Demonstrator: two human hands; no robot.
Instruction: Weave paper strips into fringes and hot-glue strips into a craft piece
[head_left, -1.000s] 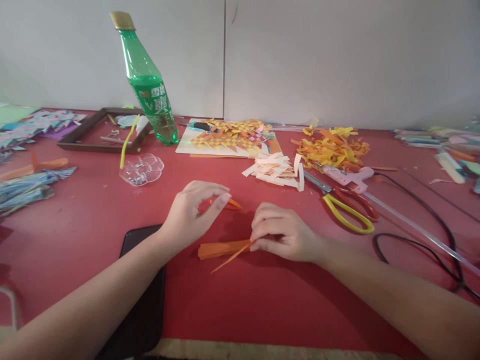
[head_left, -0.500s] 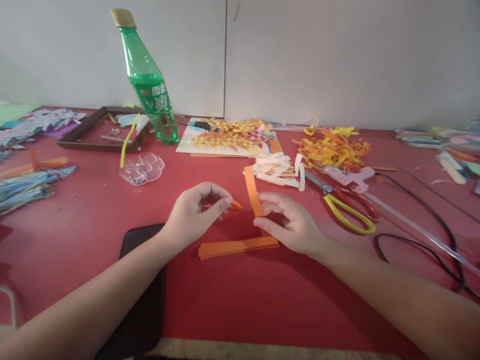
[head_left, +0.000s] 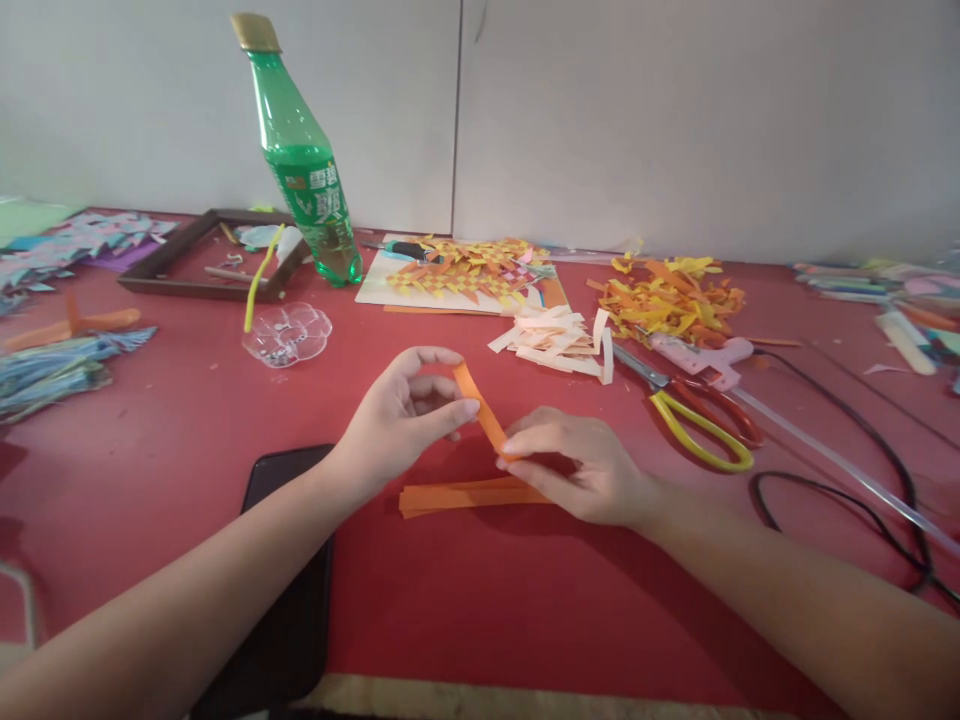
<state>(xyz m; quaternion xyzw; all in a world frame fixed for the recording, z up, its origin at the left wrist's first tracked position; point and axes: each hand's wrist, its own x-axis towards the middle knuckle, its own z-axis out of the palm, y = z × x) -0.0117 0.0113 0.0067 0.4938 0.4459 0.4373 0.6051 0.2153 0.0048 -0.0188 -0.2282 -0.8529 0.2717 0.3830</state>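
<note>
An orange paper strip (head_left: pixel 480 412) is held up between both hands above the red table (head_left: pixel 150 440). My left hand (head_left: pixel 401 415) pinches its upper end between thumb and fingers. My right hand (head_left: pixel 581 465) grips its lower end with curled fingers. A small stack of more orange strips (head_left: pixel 457 495) lies flat on the table just below and between the hands.
A dark phone (head_left: pixel 281 590) lies under my left forearm. Yellow-and-red scissors (head_left: pixel 690 415), a glue gun (head_left: pixel 701 352) with its black cord (head_left: pixel 847 500), piles of cut paper (head_left: pixel 671 295), a woven paper mat (head_left: pixel 461 270), a green bottle (head_left: pixel 304 165), a wooden frame (head_left: pixel 202 260) and a clear dish (head_left: pixel 286 335) surround them.
My right hand lifted one orange strip off the stack and swung it towards the left hand, which has taken its upper end. The stack stays on the table.
</note>
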